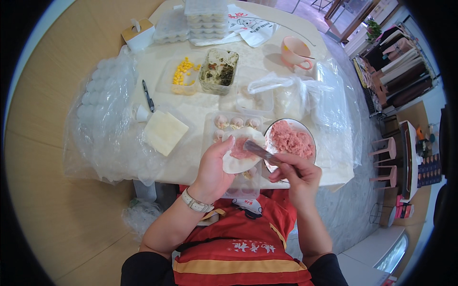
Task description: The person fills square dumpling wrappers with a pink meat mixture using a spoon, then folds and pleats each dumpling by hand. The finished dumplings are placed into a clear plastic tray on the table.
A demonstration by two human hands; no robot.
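My left hand (214, 166) holds a pale dough wrapper (232, 165) with pink minced meat spread over its middle. In my right hand (297, 175) is a flat spreading tool (263, 152), its tip on the meat in the wrapper. Right behind my right hand stands a white, dark-rimmed bowl (312, 134) of pink minced meat (291, 139). Below the wrapper lies a clear plastic tray (211, 123) with several filled dumplings (236, 122), partly hidden by my left hand. A stack of square wrappers (166, 132) lies to the left.
Behind are a container of corn (184, 73), a glass container of dark food (218, 73) and a pink cup (295, 52). Bagged plastic trays (107, 96) cover the left edge; more clear containers (329, 96) lie right. Filled boxes (206, 21) are stacked at the far side.
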